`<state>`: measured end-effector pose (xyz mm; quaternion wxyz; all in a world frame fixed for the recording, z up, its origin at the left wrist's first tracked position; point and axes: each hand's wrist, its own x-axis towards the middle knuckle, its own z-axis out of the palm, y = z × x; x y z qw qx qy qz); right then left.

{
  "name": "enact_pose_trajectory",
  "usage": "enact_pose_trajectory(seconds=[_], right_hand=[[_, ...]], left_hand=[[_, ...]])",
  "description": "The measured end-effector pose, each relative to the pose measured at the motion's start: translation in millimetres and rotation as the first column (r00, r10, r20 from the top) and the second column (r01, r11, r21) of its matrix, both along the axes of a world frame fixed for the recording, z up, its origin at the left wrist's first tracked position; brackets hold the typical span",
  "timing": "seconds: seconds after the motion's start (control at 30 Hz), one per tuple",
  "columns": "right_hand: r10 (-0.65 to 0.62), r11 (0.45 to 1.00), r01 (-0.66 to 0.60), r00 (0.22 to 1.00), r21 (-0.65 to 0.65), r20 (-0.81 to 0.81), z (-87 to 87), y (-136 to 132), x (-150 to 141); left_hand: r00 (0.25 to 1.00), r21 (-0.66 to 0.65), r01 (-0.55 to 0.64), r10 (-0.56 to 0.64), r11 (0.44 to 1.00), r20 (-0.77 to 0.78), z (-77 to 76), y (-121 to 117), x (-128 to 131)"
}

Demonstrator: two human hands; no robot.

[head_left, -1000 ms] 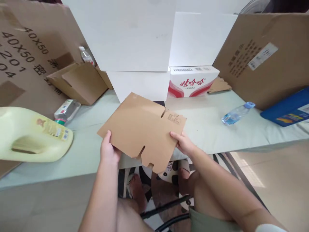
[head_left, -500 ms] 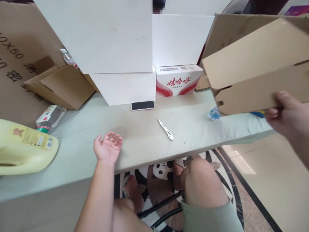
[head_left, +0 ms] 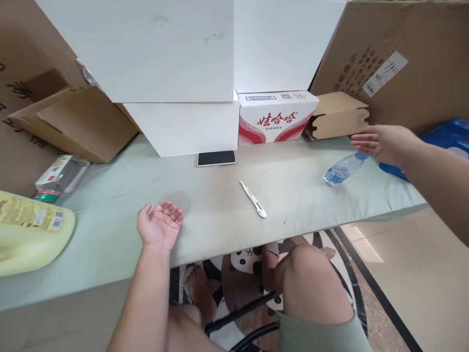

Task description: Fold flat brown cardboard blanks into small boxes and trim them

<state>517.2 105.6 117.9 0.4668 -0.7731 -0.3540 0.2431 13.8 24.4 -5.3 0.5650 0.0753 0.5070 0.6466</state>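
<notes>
My left hand [head_left: 160, 225] rests palm up at the front of the table, open, with its fingers loosely curled and nothing in them. At the right, my right hand [head_left: 384, 142] is open, fingers stretched to the left, just above the cap of a clear water bottle [head_left: 342, 169] with a blue label lying on its side. I cannot tell whether they touch. Behind the fingertips sits a folded brown cardboard piece [head_left: 335, 123] with notched edges. A white utility knife [head_left: 252, 199] lies mid-table, between the two hands.
A phone [head_left: 216, 158] lies before the white panels [head_left: 183, 129]. Beside them stands a white and red carton [head_left: 276, 120]. On the left are a yellow jug [head_left: 34, 234], a clear bottle [head_left: 62, 176] and an open cardboard box [head_left: 88, 124]. Blue containers [head_left: 445, 137] stand far right.
My right hand has let go of the cardboard piece and moved left. Cardboard now sits beside the carton, and the whole water bottle shows. My left hand stays nearly still.
</notes>
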Motion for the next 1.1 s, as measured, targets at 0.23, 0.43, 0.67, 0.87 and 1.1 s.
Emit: enact_pose_trajectory(seconds=[0.23, 0.43, 0.67, 0.87, 1.1], right_hand=[[0.168, 0.983, -0.178, 0.973, -0.053, -0.159, -12.0, -6.5, -92.3], [0.478, 0.863, -0.495, 0.865, -0.102, -0.151, -27.0, 3.0, -226.7], [0.892, 0.451, -0.847, 0.430, -0.280, 0.137, -55.0, 26.1, -431.0], [0.807, 0.269, -0.922, 0.058, -0.277, 0.588, -50.6, 64.4, -593.1], [0.688, 0.485, -0.792, 0.084, -0.370, 0.721, -25.2, 91.6, -688.5]], left_hand=[[0.989, 0.053, -0.030, 0.022, 0.998, 0.146, 4.1, -13.2, -10.3], [0.941, 0.156, -0.098, 0.040, 0.983, 0.336, 6.1, -31.2, -36.5], [0.883, 0.186, -0.223, 0.117, 0.957, 0.454, 4.8, -44.3, -70.4], [0.864, 0.214, -0.273, 0.142, 0.938, 0.482, 1.2, -41.5, -92.1], [0.845, 0.242, -0.302, 0.141, 0.922, 0.516, -3.4, -36.7, -99.7]])
